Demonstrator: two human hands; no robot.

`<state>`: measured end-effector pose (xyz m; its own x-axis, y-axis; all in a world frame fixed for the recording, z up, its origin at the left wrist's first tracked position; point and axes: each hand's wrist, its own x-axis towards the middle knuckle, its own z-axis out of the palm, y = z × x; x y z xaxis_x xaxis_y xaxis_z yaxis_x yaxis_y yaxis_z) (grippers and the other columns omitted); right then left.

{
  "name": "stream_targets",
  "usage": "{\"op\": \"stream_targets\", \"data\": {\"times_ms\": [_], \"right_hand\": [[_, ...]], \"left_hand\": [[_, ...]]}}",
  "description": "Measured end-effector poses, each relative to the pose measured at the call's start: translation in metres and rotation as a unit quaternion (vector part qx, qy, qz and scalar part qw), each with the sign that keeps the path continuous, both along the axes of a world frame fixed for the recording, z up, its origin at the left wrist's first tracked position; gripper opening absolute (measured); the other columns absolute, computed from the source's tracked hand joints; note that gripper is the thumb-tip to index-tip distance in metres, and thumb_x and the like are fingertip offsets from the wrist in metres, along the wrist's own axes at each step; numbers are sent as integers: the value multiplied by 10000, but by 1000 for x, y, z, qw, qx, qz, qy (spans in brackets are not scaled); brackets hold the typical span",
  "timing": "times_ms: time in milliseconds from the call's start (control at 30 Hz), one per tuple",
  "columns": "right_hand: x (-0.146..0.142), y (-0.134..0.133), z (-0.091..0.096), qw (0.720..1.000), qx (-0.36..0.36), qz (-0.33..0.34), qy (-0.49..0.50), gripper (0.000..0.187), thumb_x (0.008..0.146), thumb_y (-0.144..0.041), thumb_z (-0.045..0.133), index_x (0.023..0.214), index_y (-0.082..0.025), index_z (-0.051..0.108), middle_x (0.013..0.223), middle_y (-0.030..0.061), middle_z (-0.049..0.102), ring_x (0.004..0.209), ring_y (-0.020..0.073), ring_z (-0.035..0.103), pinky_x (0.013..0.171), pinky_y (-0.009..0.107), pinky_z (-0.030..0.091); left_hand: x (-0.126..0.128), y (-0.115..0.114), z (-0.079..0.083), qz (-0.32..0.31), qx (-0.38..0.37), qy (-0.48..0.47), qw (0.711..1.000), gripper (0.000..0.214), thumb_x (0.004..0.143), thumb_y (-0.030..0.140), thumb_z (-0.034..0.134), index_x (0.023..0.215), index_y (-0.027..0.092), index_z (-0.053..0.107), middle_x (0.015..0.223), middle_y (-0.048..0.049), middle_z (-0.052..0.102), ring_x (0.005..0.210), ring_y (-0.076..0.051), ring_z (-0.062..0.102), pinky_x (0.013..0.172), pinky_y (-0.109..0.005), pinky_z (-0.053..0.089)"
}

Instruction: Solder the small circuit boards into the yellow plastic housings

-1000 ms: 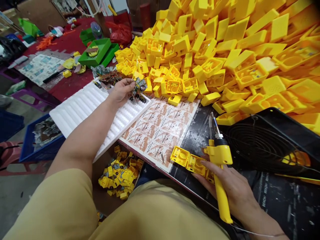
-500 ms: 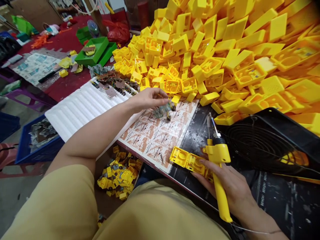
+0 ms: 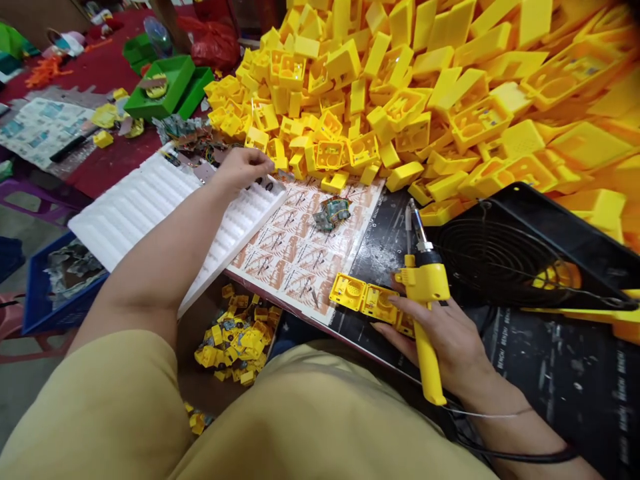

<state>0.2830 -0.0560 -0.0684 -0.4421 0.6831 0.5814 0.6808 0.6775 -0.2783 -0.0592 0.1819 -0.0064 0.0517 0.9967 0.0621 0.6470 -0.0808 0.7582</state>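
Observation:
My left hand (image 3: 245, 168) hovers over the far right corner of a white foam tray (image 3: 125, 213), fingers curled together; a small greyish piece shows by the fingertips, too unclear to name. My right hand (image 3: 445, 340) is closed around a yellow soldering gun (image 3: 425, 287), its metal tip pointing up and away. The fingers of that hand also touch a row of open yellow plastic cases (image 3: 347, 292) on the bench edge; part of the row is hidden behind hand and gun. On the brown-patterned sheet (image 3: 295, 260) lies a small bundle of circuit boards and wires (image 3: 333, 213).
A large heap of yellow cases (image 3: 400, 107) fills the back and right. A black fan (image 3: 500, 247) stands right of the gun. Below the bench edge, a box holds yellow assemblies (image 3: 245, 340). Green trays (image 3: 165, 87) and a blue crate (image 3: 65, 280) are at left.
My left hand has let go of the circuit board bundle, now lying on the patterned sheet, and has moved left to the foam tray. My right hand keeps its hold; the view has shifted slightly.

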Motion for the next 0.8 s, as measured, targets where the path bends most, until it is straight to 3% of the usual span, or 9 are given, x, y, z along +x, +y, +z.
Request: {"op": "stream_targets", "data": {"times_ms": [67, 167, 267, 367, 500, 567, 667, 733, 800], "right_hand": [[0, 1, 0, 1000, 0, 0, 0, 407, 833, -266, 714, 1186, -177, 534, 873, 34, 679, 769, 162, 656, 836, 338, 543], [2, 3, 1, 1000, -2, -1, 5, 398, 839, -281, 708, 1189, -198, 537, 877, 26, 686, 747, 158, 661, 820, 338, 551], [3, 1, 6, 1000, -6, -6, 20, 482, 788, -325, 760, 1195, -202, 534, 945, 52, 692, 854, 201, 681, 869, 380, 550], [-4, -8, 17, 998, -31, -14, 51, 536, 758, -283, 785, 1206, -177, 512, 1063, 106, 675, 1018, 238, 663, 893, 377, 556], [-25, -18, 35, 990, -65, 2, 123, 525, 738, -241, 798, 1176, -194, 513, 1021, 71, 681, 962, 203, 684, 847, 302, 581], [-35, -19, 42, 987, -53, -3, 149, 537, 722, -249, 812, 1161, -210, 508, 1012, 56, 686, 933, 193, 693, 831, 280, 587], [-43, -17, 45, 966, -67, -43, 245, 474, 736, -184, 791, 1112, -237, 508, 1013, 27, 686, 897, 164, 700, 811, 250, 595], [-45, -16, 45, 938, -105, -69, 324, 410, 753, -138, 760, 1070, -243, 522, 950, -8, 677, 820, 128, 700, 761, 210, 598], [-44, -16, 44, 914, -147, -73, 372, 391, 758, -136, 748, 1062, -242, 525, 900, -25, 669, 773, 119, 699, 707, 195, 602]], "left_hand": [[-6, -7, 8, 7, -15, -73, 997, 339, 743, 533, 691, 731, 204, 612, 720, 15, 625, 727, -116, 514, 688, -313, 423], [-3, -28, 28, -11, 78, -35, 996, 446, 684, 615, 754, 749, 195, 619, 787, 54, 643, 839, -94, 510, 825, -315, 437], [18, -62, 40, -82, 137, -24, 987, 409, 713, 538, 768, 745, 155, 627, 878, 7, 678, 898, -123, 580, 892, -333, 452], [50, -105, 34, -188, -42, -170, 966, 225, 809, 361, 693, 791, 152, 611, 749, -1, 679, 720, -121, 643, 703, -303, 511], [91, -151, 12, -183, -290, -356, 869, 230, 765, 318, 713, 722, 147, 566, 674, 1, 688, 611, -122, 667, 652, -282, 537], [103, -167, 4, -171, -355, -406, 825, 287, 719, 349, 766, 721, 138, 571, 680, -4, 696, 610, -118, 672, 651, -259, 536], [110, -182, -1, -176, -409, -417, 793, 406, 667, 452, 809, 737, 144, 554, 689, -13, 704, 603, -122, 674, 619, -231, 511], [108, -189, 0, -193, -393, -372, 818, 434, 706, 525, 765, 771, 150, 558, 719, -30, 713, 615, -131, 674, 615, -235, 504], [104, -193, 2, -209, -282, -286, 892, 386, 770, 508, 717, 865, 149, 612, 847, -64, 733, 728, -145, 686, 671, -251, 515]]}}
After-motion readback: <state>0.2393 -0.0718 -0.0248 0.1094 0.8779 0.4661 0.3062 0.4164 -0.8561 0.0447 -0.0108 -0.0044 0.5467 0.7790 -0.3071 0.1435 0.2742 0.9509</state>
